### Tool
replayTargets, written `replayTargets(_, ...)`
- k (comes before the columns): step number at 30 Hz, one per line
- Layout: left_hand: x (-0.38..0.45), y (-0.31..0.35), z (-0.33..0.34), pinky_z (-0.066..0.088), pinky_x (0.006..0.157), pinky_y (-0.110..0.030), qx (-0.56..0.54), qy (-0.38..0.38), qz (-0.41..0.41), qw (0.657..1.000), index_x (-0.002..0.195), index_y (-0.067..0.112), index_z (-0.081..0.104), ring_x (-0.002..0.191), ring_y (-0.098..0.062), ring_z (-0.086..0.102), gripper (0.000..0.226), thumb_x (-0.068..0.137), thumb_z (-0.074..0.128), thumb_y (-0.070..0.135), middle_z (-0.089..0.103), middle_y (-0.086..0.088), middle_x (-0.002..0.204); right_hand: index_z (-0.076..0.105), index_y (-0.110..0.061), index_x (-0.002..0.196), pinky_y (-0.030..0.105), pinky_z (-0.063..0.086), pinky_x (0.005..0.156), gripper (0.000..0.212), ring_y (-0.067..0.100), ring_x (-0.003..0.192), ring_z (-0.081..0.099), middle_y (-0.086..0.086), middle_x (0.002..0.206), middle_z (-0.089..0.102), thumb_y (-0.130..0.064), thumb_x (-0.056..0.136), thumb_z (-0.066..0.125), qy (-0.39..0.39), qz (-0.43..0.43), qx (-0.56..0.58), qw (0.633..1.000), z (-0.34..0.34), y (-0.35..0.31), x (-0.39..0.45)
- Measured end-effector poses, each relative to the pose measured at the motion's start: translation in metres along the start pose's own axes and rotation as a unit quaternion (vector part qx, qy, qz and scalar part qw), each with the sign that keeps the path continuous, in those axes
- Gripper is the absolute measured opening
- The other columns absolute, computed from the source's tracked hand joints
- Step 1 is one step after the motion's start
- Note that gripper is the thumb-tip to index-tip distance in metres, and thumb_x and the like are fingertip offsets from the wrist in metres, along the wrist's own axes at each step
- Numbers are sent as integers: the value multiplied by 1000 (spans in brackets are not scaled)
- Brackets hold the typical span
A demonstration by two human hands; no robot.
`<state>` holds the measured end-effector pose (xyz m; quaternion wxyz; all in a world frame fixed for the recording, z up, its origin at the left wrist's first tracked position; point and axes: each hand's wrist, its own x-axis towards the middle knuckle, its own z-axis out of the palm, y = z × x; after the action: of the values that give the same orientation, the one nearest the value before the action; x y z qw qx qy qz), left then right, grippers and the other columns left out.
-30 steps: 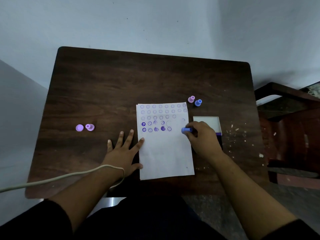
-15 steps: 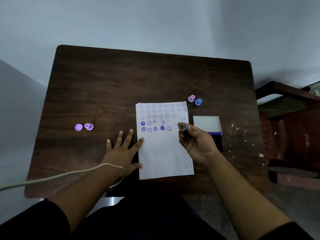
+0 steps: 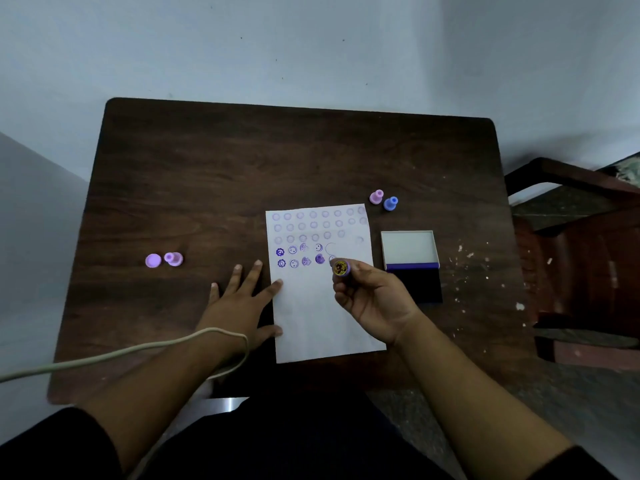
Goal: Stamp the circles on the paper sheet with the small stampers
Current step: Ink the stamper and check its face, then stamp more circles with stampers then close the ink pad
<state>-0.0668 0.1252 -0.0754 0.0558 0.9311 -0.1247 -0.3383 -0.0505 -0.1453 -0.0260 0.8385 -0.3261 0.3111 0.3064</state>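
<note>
A white paper sheet (image 3: 322, 313) lies on the dark wooden table (image 3: 242, 168), its upper half filled with rows of purple circles, several of them stamped darker. My right hand (image 3: 374, 299) holds a small blue stamper (image 3: 341, 267) above the sheet's right side, with its yellowish stamp face turned up toward me. My left hand (image 3: 242, 303) lies flat, fingers spread, on the table at the sheet's left edge, fingertips on the paper.
An open ink pad box (image 3: 410, 258) sits right of the sheet. A pink stamper (image 3: 376, 196) and a blue stamper (image 3: 390, 203) stand behind it. A pink stamper (image 3: 174, 259) and its cap (image 3: 153, 260) lie far left. A cable (image 3: 104, 356) crosses my left wrist. A chair (image 3: 581, 258) stands at right.
My right hand lifted the blue stamper off the sheet and turned it so the stamp face points up. My left hand stayed flat on the paper's edge.
</note>
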Motion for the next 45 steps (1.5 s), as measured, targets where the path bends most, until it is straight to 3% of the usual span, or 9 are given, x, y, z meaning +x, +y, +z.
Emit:
replayTargets(4,-8,12,-25,27,120,-52,-59,133,44,988,150,33,46,149,-29,30,68,88,69,50,27,-4,165,66,-3,114,30,61,76,17,22,78,71,17,98,73,-4,100,55,31,-22,-70,997,4,7,-1)
replayTargets(8,-21,42,-46,48,100,-25,-247,195,143,938,141,30,55,121,-4,55,61,86,77,43,56,11,138,70,-3,111,33,61,81,16,24,83,72,21,102,73,-4,97,65,25,-31,-105,994,6,12,-2)
replayTargets(12,-26,65,-57,52,91,-23,-355,236,156,891,124,24,65,102,-6,65,42,86,81,32,66,13,117,75,-6,113,35,58,86,18,27,94,73,23,117,72,-9,95,70,-5,-19,-128,992,10,16,-5)
replayTargets(16,-27,65,-58,57,85,-23,-400,251,140,871,108,23,70,95,-7,69,25,86,81,18,68,16,102,79,-9,107,34,58,86,16,27,94,73,22,113,73,-9,94,71,2,-21,-135,991,13,17,-7)
replayTargets(29,-24,49,-55,58,84,-24,-634,166,73,752,100,24,80,96,-18,76,22,82,86,13,79,1,101,78,-5,108,33,59,81,23,26,91,74,22,109,74,-12,87,73,4,-27,-98,995,13,11,-17)
replayTargets(33,-6,26,-58,59,84,-26,-637,183,43,748,96,21,75,97,-19,76,27,79,85,4,79,-1,102,70,-3,115,33,61,77,28,26,85,73,24,106,72,-10,88,67,-1,-22,-32,999,8,8,-23)
replayTargets(38,40,-19,-70,60,84,-29,-576,246,-27,779,100,26,69,92,-10,74,39,76,86,0,77,4,95,66,-2,122,33,61,77,33,26,87,72,23,107,71,-11,90,65,4,-27,-2,1000,4,5,-28)
replayTargets(42,66,-57,-82,56,84,-28,-466,301,-86,827,110,33,67,89,-1,69,40,79,84,14,71,16,96,68,-1,120,34,62,79,33,27,89,73,24,110,71,-10,89,66,12,-30,-1,999,0,3,-31)
replayTargets(45,76,-79,-88,51,88,-33,-349,304,-92,882,116,31,66,95,-10,65,39,82,81,22,69,14,99,68,-1,121,35,62,81,33,28,91,73,25,112,71,-9,89,66,18,-36,4,999,-5,1,-32)
